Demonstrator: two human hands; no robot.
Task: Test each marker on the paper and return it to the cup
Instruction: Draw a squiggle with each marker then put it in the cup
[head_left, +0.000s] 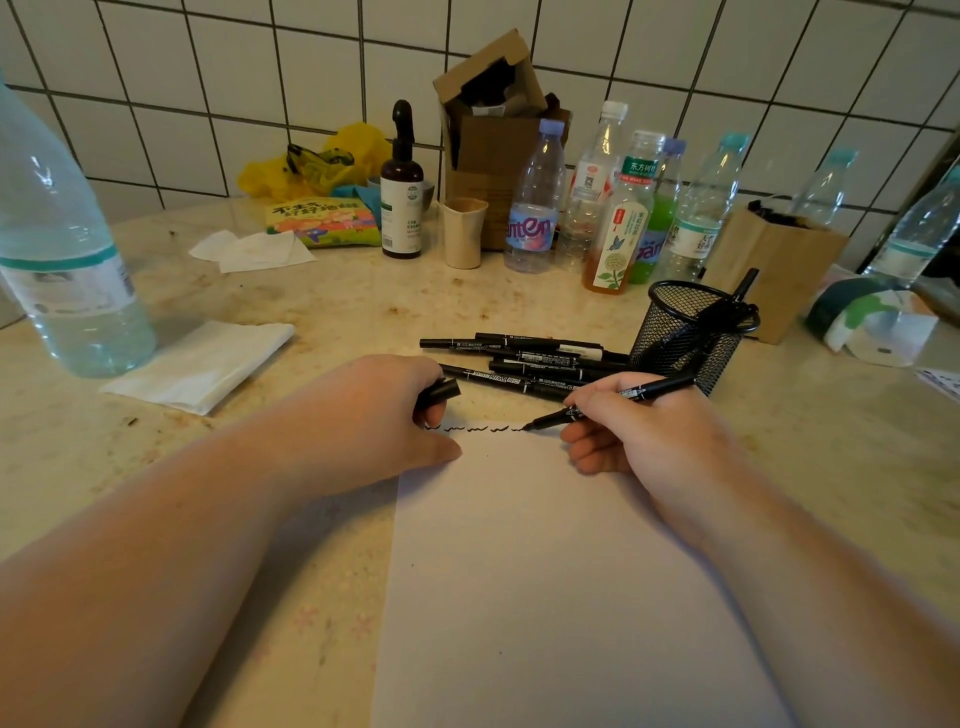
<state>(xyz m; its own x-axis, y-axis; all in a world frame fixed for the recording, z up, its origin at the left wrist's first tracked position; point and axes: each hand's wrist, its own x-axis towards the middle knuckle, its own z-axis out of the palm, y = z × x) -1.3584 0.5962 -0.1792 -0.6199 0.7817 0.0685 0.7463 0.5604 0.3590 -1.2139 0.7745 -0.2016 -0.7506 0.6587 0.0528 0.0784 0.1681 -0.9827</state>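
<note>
1. Head cam: my right hand grips an uncapped marker, tip on the paper at the end of a squiggle row; left hand pins the sheet, fingers closed on the cap.
2. Step: testing. Next, I'd say: recap, drop into mesh cup.
3. Count: approx 6 markers piled on worktop beside the cup, 1 in cup, 1 in hand; 5 squiggles.
</note>
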